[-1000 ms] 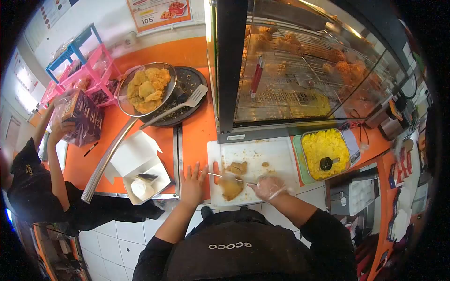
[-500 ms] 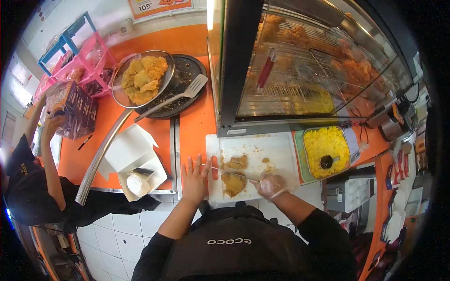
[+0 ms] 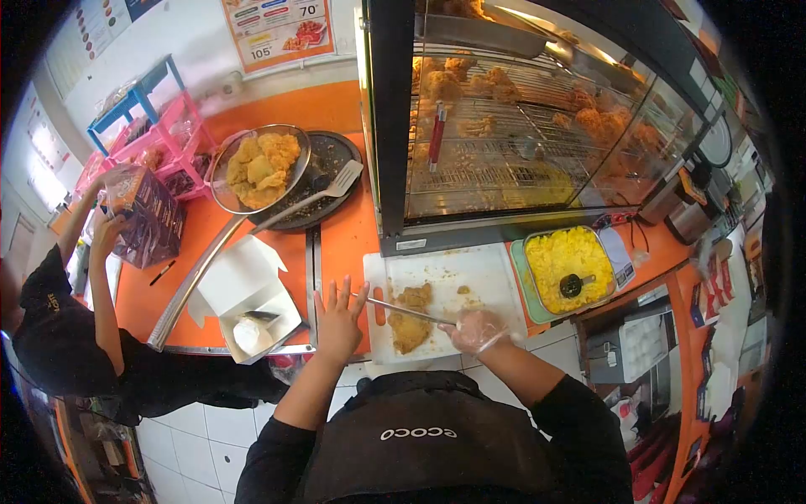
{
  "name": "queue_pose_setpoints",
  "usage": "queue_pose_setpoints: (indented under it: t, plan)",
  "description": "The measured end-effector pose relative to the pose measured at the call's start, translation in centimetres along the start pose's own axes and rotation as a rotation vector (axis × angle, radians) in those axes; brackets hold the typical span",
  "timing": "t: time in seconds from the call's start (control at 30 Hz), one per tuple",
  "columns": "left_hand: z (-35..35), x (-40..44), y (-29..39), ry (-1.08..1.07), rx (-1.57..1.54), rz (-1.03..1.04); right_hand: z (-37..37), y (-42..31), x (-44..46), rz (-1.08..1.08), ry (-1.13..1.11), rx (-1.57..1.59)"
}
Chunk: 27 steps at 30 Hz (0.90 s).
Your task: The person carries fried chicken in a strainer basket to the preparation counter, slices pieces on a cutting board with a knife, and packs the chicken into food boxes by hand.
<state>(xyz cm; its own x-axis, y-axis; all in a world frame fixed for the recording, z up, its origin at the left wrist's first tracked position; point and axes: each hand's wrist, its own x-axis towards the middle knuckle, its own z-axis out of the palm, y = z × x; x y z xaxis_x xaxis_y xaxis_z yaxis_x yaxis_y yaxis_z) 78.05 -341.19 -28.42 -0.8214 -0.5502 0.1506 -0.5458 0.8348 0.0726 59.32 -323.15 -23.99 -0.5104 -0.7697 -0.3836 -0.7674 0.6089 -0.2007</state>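
My right hand (image 3: pixel 477 330), in a clear plastic glove, grips the handle of a knife (image 3: pixel 411 312). The thin blade points left and lies across fried chicken pieces (image 3: pixel 411 328) on a white cutting board (image 3: pixel 487 286). My left hand (image 3: pixel 341 323) is bare, with fingers spread, beside the board's left edge and near the blade's tip. Left of it stands an open white box (image 3: pixel 243 273) with white rice (image 3: pixel 252 336) inside. A metal tray of yellow food (image 3: pixel 571 260) with a dark round scoop in it is right of the board.
A strainer of fried chicken (image 3: pixel 262 172) and a spatula (image 3: pixel 315 195) rest on a dark round tray (image 3: pixel 336 151). Behind the board stands a glass display cabinet (image 3: pixel 504 126). At left, a co-worker (image 3: pixel 67 328) handles a plastic-wrapped package (image 3: pixel 147 214) near pink baskets (image 3: pixel 159 139).
The knife remains over the chicken, its blade slightly shifted. My left hand stays spread near its tip. The whole view has tilted, moving the cabinet and counter within the frame.
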Motion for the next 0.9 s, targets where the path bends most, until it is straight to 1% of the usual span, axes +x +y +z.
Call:
queue_pose_setpoints:
  t: [0.1,0.23,0.3,0.4,0.5,0.53,0.63,0.7,0.8,0.9]
  plan:
    - [0.9,-1.2,0.0,-0.064,0.025,0.022,0.9,0.2,-0.1,0.014,-0.034,-0.010]
    - [4.0,-2.2,0.2,0.002,-0.090,0.005,4.0,1.4,1.1,-0.007,-0.006,-0.010]
    - [4.4,-2.5,0.4,0.027,-0.156,-0.020,3.4,1.0,1.0,-0.015,-0.037,-0.034]
    - [4.8,-2.4,-0.3,-0.056,-0.144,-0.047,2.9,1.0,2.1,-0.022,-0.058,-0.061]
    - [5.1,-2.3,-0.2,0.084,-0.072,-0.033,3.4,0.4,2.0,-0.019,-0.073,-0.058]
    - [5.2,-2.3,-0.4,0.048,-0.084,-0.045,3.2,0.2,2.2,-0.020,-0.065,-0.061]
    - [4.8,-1.9,-1.4,-0.059,-0.107,-0.050,3.2,0.0,2.9,-0.049,-0.082,-0.136]
    - [3.9,-2.3,-1.3,-0.139,-0.144,-0.065,0.9,-0.8,1.7,-0.031,-0.070,-0.088]
    - [2.5,-2.5,-0.7,-0.064,-0.092,-0.062,-1.3,-1.4,-0.1,-0.011,-0.092,-0.088]
    - [0.6,-3.0,0.4,-0.061,-0.083,-0.063,-1.1,-0.9,-0.5,-0.021,-0.147,-0.109]
